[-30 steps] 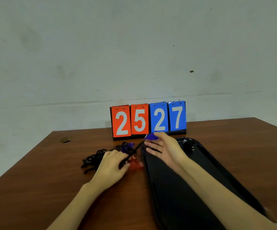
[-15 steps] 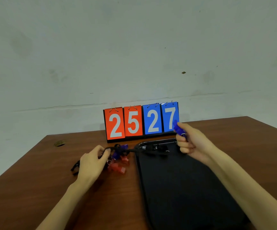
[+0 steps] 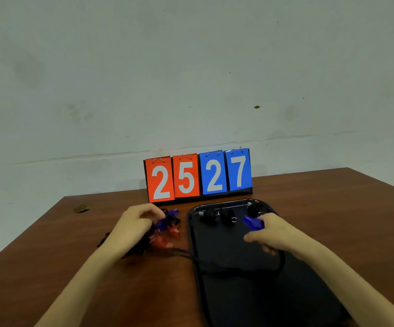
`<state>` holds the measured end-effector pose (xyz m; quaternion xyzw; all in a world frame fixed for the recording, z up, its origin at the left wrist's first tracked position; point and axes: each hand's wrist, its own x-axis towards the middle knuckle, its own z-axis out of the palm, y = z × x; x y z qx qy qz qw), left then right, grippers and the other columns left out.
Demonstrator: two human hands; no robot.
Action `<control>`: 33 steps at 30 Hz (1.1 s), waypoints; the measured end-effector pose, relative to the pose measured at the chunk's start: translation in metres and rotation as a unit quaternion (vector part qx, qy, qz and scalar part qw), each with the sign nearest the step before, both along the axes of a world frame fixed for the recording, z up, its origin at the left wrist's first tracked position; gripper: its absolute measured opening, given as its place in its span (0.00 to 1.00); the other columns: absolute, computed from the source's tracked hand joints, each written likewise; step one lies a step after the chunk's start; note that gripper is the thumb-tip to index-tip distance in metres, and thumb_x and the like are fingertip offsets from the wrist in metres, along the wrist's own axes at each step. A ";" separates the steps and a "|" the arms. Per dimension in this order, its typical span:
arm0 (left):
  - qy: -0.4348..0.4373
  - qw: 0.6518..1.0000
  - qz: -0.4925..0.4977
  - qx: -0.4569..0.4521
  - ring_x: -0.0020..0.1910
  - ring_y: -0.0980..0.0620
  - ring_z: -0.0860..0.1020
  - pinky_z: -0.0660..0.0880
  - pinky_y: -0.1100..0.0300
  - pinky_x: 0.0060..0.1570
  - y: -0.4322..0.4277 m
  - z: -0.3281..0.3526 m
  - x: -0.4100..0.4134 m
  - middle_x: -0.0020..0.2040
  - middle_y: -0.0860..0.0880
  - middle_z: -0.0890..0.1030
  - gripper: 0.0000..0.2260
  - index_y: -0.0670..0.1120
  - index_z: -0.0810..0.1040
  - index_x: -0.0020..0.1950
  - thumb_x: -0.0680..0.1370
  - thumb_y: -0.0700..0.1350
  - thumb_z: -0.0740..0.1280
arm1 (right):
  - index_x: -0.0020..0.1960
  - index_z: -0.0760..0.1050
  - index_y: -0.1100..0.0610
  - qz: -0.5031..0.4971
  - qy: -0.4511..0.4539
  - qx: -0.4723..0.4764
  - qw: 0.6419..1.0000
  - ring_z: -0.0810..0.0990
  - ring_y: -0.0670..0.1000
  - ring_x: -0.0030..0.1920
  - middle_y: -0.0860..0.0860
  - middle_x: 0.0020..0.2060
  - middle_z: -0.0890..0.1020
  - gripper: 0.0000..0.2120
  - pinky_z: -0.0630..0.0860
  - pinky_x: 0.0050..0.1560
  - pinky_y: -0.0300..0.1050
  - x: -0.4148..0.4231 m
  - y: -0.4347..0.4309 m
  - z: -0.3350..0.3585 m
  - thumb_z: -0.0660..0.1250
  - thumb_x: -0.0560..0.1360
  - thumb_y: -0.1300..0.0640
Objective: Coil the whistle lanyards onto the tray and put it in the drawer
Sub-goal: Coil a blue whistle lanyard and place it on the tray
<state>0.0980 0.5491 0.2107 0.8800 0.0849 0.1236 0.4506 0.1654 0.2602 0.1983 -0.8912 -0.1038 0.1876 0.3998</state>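
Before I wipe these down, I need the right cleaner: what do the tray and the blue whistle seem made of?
Tray: black, glossy, bright glints along its far rim; plastic or coated metal, can't tell. Blue whistle: shiny, faceted, seemingly translucent; likely hard plastic.

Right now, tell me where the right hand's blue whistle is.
Head view, right of centre: the blue whistle is held by the right hand over the far end of the black tray, just nearer than the coiled lanyards.
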 end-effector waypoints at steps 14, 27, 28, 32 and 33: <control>0.039 0.916 0.005 0.398 0.64 0.44 0.66 0.66 0.51 0.61 -0.094 -0.068 0.131 0.65 0.45 0.68 0.28 0.52 0.66 0.69 0.72 0.60 0.64 | 0.44 0.67 0.56 -0.082 -0.248 -0.051 0.964 0.77 0.52 0.46 0.52 0.46 0.75 0.10 0.70 0.39 0.37 0.073 0.067 -0.056 0.69 0.70 0.61; -0.003 0.955 -0.194 0.222 0.61 0.55 0.70 0.70 0.61 0.61 -0.056 -0.072 0.136 0.60 0.53 0.72 0.16 0.52 0.75 0.60 0.73 0.42 0.69 | 0.52 0.70 0.56 -0.189 -0.261 0.003 0.947 0.80 0.50 0.48 0.53 0.50 0.80 0.14 0.74 0.43 0.37 0.078 0.069 -0.072 0.71 0.71 0.55; -0.004 0.956 -0.197 0.216 0.61 0.55 0.70 0.70 0.62 0.61 -0.055 -0.072 0.136 0.61 0.53 0.72 0.16 0.52 0.75 0.60 0.73 0.41 0.69 | 0.53 0.70 0.56 -0.188 -0.259 0.000 0.947 0.80 0.50 0.49 0.53 0.51 0.80 0.15 0.73 0.43 0.37 0.077 0.069 -0.071 0.71 0.71 0.55; -0.007 0.957 -0.210 0.202 0.64 0.56 0.69 0.68 0.65 0.60 -0.055 -0.067 0.131 0.65 0.53 0.69 0.24 0.51 0.71 0.66 0.71 0.38 0.69 | 0.49 0.69 0.55 -0.187 -0.258 -0.006 0.948 0.79 0.48 0.46 0.49 0.46 0.79 0.16 0.73 0.41 0.37 0.067 0.068 -0.061 0.72 0.70 0.49; -0.008 0.955 -0.214 0.205 0.64 0.56 0.67 0.67 0.64 0.61 -0.056 -0.063 0.128 0.66 0.54 0.68 0.27 0.51 0.69 0.68 0.70 0.37 0.69 | 0.47 0.69 0.55 -0.191 -0.260 0.004 0.947 0.78 0.47 0.42 0.48 0.43 0.79 0.15 0.74 0.40 0.38 0.063 0.067 -0.056 0.71 0.70 0.47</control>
